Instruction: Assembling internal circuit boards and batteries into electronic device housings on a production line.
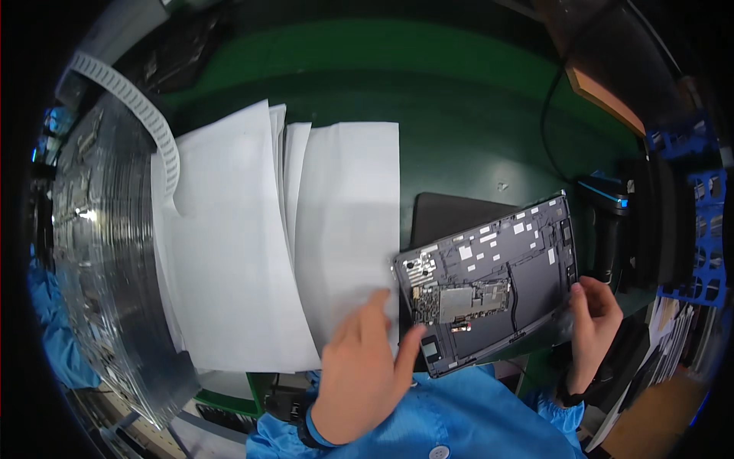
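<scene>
A dark tablet back housing (535, 268) lies tilted in front of me, its inner side facing up. On its left part sits a circuit board (470, 301) with a silver shield, and a black cable (513, 294) runs beside it. My right hand (596, 329) pinches the housing's right edge between thumb and fingers. Fingers apart, my left hand (359, 375) hovers at the left edge, its thumb close to the lower left corner; I see nothing in it. Partly hidden behind the housing is a flat black panel (451, 213).
White paper sheets (229, 245) cover the left of the green table (474, 164), with a curled white strip (138, 99) above. Stacked clear trays (115, 252) stand far left, near another person's blue sleeve (57, 329). To the right are a handheld scanner (608, 222) and blue racks (707, 237).
</scene>
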Demonstrator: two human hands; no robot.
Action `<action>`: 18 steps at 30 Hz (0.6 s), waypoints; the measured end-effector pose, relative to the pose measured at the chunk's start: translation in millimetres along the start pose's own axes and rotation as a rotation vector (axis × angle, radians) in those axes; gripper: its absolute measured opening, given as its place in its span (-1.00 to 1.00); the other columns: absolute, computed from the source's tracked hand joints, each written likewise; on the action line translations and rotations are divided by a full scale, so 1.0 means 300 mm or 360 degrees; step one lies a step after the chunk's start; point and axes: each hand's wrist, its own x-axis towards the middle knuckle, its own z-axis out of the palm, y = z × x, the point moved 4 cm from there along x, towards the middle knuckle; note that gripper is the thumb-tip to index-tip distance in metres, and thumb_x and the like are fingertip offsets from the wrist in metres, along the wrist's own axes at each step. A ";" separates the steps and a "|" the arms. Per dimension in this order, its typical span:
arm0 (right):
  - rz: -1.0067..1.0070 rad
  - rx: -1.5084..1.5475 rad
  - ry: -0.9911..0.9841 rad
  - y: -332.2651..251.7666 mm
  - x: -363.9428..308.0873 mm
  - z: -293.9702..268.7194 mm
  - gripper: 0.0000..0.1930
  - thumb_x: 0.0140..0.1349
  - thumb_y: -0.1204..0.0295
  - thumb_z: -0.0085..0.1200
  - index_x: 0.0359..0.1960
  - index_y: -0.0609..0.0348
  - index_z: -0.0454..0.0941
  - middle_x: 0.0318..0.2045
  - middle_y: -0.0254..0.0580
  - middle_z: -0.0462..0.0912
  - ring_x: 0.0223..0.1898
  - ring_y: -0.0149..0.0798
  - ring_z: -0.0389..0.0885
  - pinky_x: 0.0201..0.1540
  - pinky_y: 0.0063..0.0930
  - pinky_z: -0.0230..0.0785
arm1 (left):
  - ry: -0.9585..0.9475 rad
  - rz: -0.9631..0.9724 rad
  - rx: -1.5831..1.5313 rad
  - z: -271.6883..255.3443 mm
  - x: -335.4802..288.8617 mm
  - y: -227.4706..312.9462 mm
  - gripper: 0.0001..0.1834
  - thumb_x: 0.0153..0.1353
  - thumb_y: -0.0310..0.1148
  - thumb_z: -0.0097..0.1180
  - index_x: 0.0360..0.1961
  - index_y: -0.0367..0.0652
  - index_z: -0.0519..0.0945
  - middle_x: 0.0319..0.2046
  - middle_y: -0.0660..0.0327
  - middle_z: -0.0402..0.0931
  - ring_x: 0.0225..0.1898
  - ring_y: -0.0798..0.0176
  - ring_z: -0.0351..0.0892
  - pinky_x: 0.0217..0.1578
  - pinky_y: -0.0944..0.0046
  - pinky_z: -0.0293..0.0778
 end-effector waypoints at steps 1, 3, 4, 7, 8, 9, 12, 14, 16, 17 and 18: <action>0.0051 0.0055 -0.0064 -0.007 -0.004 0.013 -0.77 0.27 0.48 0.24 -0.13 0.39 0.61 -0.40 -0.30 0.63 -0.37 -0.53 0.54 -0.28 -0.65 0.33 | 0.0009 0.0021 0.0017 0.005 -0.003 0.010 -0.33 0.11 -0.43 0.38 0.24 -0.37 0.40 -0.28 0.08 0.55 -0.30 0.08 0.60 -0.25 0.16 0.54; 0.0064 0.0197 -0.0019 -0.030 -0.009 0.036 -0.74 0.22 0.48 0.28 -0.12 0.41 0.60 -0.48 -0.34 0.60 -0.44 -0.55 0.48 -0.34 -0.66 0.26 | -0.0112 -0.0018 -0.0400 0.036 0.008 0.034 -0.29 0.15 -0.45 0.34 0.28 -0.44 0.31 -0.32 0.04 0.56 -0.29 0.15 0.61 -0.18 0.23 0.54; 0.0062 0.0218 0.0000 -0.032 -0.002 0.031 -0.74 0.22 0.48 0.28 -0.12 0.41 0.60 -0.48 -0.34 0.60 -0.44 -0.55 0.48 -0.34 -0.66 0.26 | -0.0108 0.0006 -0.0385 0.042 0.018 0.037 -0.29 0.15 -0.45 0.34 0.28 -0.44 0.31 -0.32 0.04 0.56 -0.29 0.15 0.61 -0.18 0.23 0.54; 0.0192 0.0225 -0.0233 -0.043 0.013 0.049 -0.74 0.20 0.46 0.29 -0.17 0.41 0.60 -0.58 -0.38 0.56 -0.49 -0.56 0.45 -0.38 -0.66 0.22 | -0.0040 0.0053 -0.0766 0.075 0.051 0.032 -0.28 0.15 -0.48 0.31 0.30 -0.46 0.28 -0.32 0.03 0.56 -0.28 0.21 0.60 -0.19 0.28 0.53; 0.0231 0.0256 -0.0302 -0.051 0.007 0.068 -0.75 0.21 0.45 0.29 -0.19 0.40 0.60 -0.60 -0.39 0.55 -0.50 -0.57 0.44 -0.40 -0.67 0.20 | -0.0077 -0.0050 -0.0971 0.108 0.048 0.023 -0.28 0.15 -0.49 0.30 0.30 -0.47 0.28 -0.32 0.04 0.56 -0.30 0.22 0.59 -0.20 0.29 0.52; 0.0233 0.0096 -0.0285 -0.052 0.022 0.070 -0.76 0.22 0.43 0.29 -0.21 0.39 0.59 -0.58 -0.36 0.56 -0.50 -0.56 0.43 -0.41 -0.65 0.21 | -0.0110 -0.0156 -0.1179 0.125 0.044 0.015 -0.29 0.15 -0.51 0.29 0.30 -0.47 0.29 -0.33 0.05 0.57 -0.32 0.22 0.58 -0.21 0.30 0.52; -0.0150 -0.0075 0.0308 -0.055 0.045 0.012 -0.78 0.24 0.45 0.27 -0.22 0.39 0.58 -0.53 -0.35 0.57 -0.48 -0.56 0.43 -0.40 -0.63 0.24 | -0.0264 0.0023 -0.0673 0.090 0.069 0.040 -0.31 0.15 -0.52 0.26 0.29 -0.47 0.29 -0.10 -0.07 0.53 -0.11 0.07 0.60 -0.05 0.23 0.51; -0.0155 0.0051 0.0153 0.003 0.049 0.013 -0.79 0.25 0.48 0.25 -0.17 0.40 0.58 -0.44 -0.32 0.60 -0.43 -0.54 0.47 -0.34 -0.63 0.31 | 0.0059 0.0250 -0.0442 0.082 0.077 0.060 -0.32 0.15 -0.52 0.25 0.29 -0.46 0.30 -0.01 -0.12 0.46 -0.01 0.00 0.54 0.01 0.19 0.48; -0.0056 0.0100 0.0177 0.009 0.026 0.023 -0.76 0.24 0.49 0.26 -0.13 0.41 0.58 -0.38 -0.28 0.62 -0.40 -0.52 0.51 -0.31 -0.62 0.33 | 0.0359 0.0461 -0.0198 0.109 0.096 0.078 -0.33 0.15 -0.52 0.23 0.29 -0.45 0.31 0.09 -0.16 0.39 0.08 -0.07 0.49 0.07 0.16 0.45; -0.0033 0.0116 0.0123 0.015 0.034 0.031 -0.72 0.23 0.50 0.27 -0.09 0.41 0.57 -0.33 -0.24 0.63 -0.39 -0.51 0.52 -0.31 -0.62 0.34 | 0.0294 0.0426 -0.0359 0.120 0.094 0.064 -0.34 0.14 -0.51 0.24 0.28 -0.44 0.32 0.15 -0.19 0.32 0.14 -0.11 0.42 0.09 0.11 0.43; -0.0096 0.0194 0.0224 0.044 0.031 0.020 -0.71 0.23 0.51 0.26 -0.06 0.41 0.56 -0.33 -0.24 0.63 -0.41 -0.53 0.50 -0.35 -0.63 0.32 | 0.0207 0.0438 -0.0540 0.133 0.093 0.062 -0.34 0.14 -0.49 0.24 0.27 -0.43 0.33 0.20 -0.22 0.25 0.20 -0.15 0.35 0.11 0.06 0.40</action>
